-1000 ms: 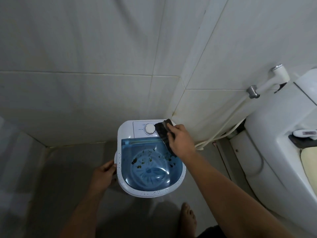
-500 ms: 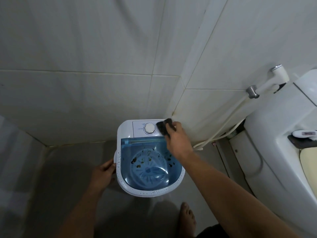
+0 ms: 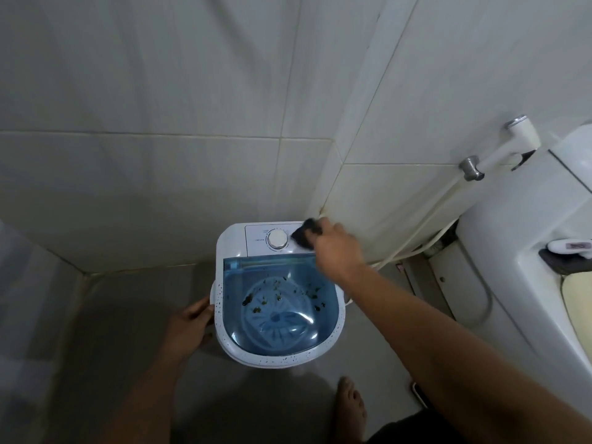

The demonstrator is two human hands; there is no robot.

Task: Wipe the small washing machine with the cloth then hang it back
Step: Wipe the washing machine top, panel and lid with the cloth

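Observation:
A small white washing machine [image 3: 229, 248] stands on the floor in a tiled corner. Its clear blue lid [image 3: 278, 302] is down and carries dark specks of dirt, and a white dial [image 3: 277, 240] sits on the back panel. My right hand [image 3: 338, 251] presses a bunched dark cloth [image 3: 302, 233] on the panel's back right corner, just right of the dial. My left hand [image 3: 190, 326] grips the machine's left side at the rim.
A white toilet [image 3: 525, 251] stands at the right, with a bidet sprayer [image 3: 503, 149] on the wall and its hose [image 3: 426, 229] running down behind the machine. My bare foot [image 3: 350, 408] is on the grey floor just in front of the machine.
My right hand has slid the cloth from the lid's right edge up onto the back panel's right corner. My left hand has stayed on the machine's side.

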